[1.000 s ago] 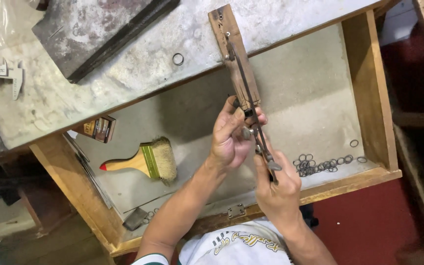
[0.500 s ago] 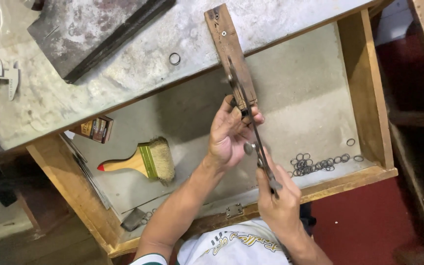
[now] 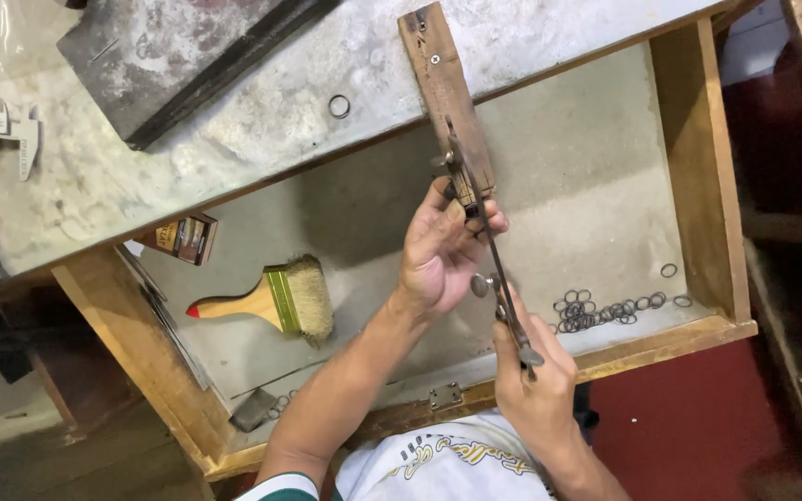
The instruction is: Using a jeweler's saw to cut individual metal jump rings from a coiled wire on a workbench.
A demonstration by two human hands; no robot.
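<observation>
A narrow wooden bench peg (image 3: 440,83) sticks out from the grey bench top over an open drawer. A thin metal saw frame (image 3: 486,243) with small thumbscrews runs from the peg's tip down toward my body. My right hand (image 3: 536,394) is closed around the frame's lower end. My left hand (image 3: 440,252) sits at the peg's tip, thumb and fingers pressed against the peg and the frame. Whether it pinches a small piece there is hidden by the fingers.
The wooden drawer (image 3: 698,158) holds a paintbrush (image 3: 271,301) with a green band, a small box (image 3: 183,237) and several small dark rings (image 3: 610,311). On the bench top lie one ring (image 3: 339,106), a dark slab (image 3: 187,46) and a caliper (image 3: 2,130).
My right hand and the saw frame have slid slightly down toward my body. My left hand stays at the peg's tip.
</observation>
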